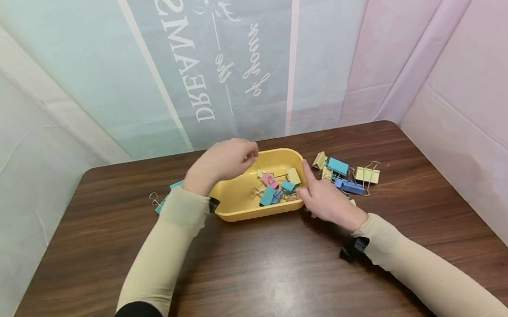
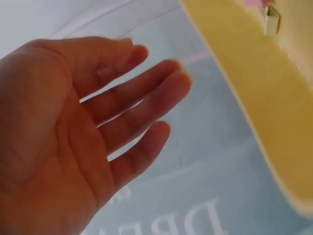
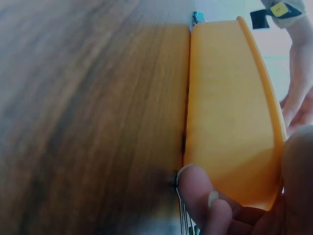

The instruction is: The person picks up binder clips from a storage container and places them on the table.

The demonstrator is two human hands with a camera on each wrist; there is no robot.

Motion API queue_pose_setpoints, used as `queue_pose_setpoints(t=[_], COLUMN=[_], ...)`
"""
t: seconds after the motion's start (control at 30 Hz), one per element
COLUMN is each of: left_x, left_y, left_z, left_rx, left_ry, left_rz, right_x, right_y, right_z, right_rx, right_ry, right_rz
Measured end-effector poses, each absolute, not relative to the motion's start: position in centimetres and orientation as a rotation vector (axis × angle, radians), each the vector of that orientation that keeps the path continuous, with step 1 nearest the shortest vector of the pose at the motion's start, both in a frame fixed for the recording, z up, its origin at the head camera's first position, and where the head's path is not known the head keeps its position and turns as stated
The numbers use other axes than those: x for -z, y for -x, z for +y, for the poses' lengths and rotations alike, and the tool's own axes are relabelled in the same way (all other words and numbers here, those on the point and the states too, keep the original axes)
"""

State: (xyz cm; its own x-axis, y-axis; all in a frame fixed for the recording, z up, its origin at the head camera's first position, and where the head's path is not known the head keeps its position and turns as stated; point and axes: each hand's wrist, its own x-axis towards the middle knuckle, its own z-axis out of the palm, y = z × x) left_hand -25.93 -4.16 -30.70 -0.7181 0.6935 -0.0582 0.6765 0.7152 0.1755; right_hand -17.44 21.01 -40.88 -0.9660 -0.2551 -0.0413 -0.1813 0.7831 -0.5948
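A yellow plastic tray stands on the table, with several binder clips in pink, teal, blue and pale yellow lying mostly toward its right end. My right hand grips the tray's right end, index finger stretched along the rim and the other fingers curled against the outer wall. In the right wrist view those fingers sit low on the wall, close to the tabletop. Over the tray's left back part hovers my left hand, holding nothing. Its fingers are loosely bent and apart from the tray in the left wrist view.
Right of the tray lies a pile of binder clips, among them a teal clip, a blue clip and a pale yellow clip. More teal clips lie to the left, partly behind my left arm. A printed curtain hangs behind the table.
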Motion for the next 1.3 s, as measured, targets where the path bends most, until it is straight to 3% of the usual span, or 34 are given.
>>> queue_pose_setpoints(t=[0.27, 0.7, 1.3], left_x=[33.6, 37.1, 36.0], left_y=[27.0, 27.7, 27.7], left_z=[-0.5, 0.7, 0.6], left_rx=[-0.098, 0.016, -0.108], left_ry=[-1.119, -1.147, -1.031], left_rz=[2.729, 2.593, 2.670], right_x=[41.0, 41.0, 40.8], right_y=[17.5, 17.3, 17.5], right_z=[20.8, 20.9, 21.0], right_rx=[0.948, 0.925, 0.937], right_ry=[0.340, 0.344, 0.346], right_rz=[2.830, 2.830, 2.837])
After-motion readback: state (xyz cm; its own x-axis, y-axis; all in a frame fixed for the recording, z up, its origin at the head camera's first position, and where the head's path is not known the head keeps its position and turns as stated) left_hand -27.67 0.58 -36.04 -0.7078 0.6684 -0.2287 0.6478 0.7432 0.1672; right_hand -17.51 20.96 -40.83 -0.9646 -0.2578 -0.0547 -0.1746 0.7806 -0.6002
